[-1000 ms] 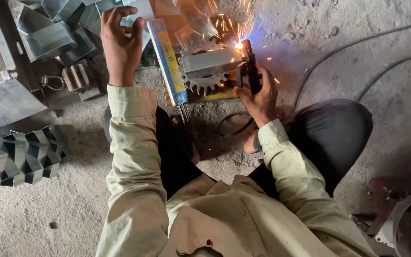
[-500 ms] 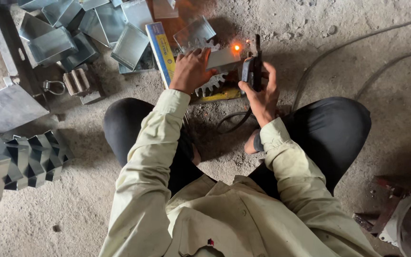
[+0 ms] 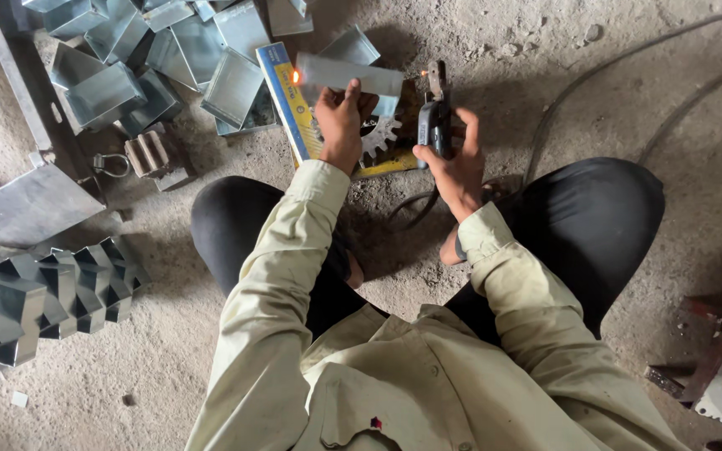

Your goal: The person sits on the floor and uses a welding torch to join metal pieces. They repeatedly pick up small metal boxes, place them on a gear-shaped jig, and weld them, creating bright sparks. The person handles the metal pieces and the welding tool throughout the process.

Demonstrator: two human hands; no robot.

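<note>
Floor: bare, dusty concrete floor [image 3: 645, 50], gritty and stained; the person sits on it with knees spread.
Left hand [image 3: 343, 121]: grip closed round the lower edge of a flat metal strip [image 3: 353, 77], held level above a toothed gear [image 3: 380, 138]; the strip's left end glows orange.
Right hand [image 3: 455, 163]: grip wrapped tight round a dark electrode holder [image 3: 434, 125], just right of the strip.
Under the work: yellow and blue box [image 3: 290, 100] lying on the floor.
Cables: two cables [image 3: 620, 63] run off toward the upper right.
Left side: heap of folded sheet-metal pieces [image 3: 119, 58] above, zigzag stack [image 3: 39, 292] below.
</note>
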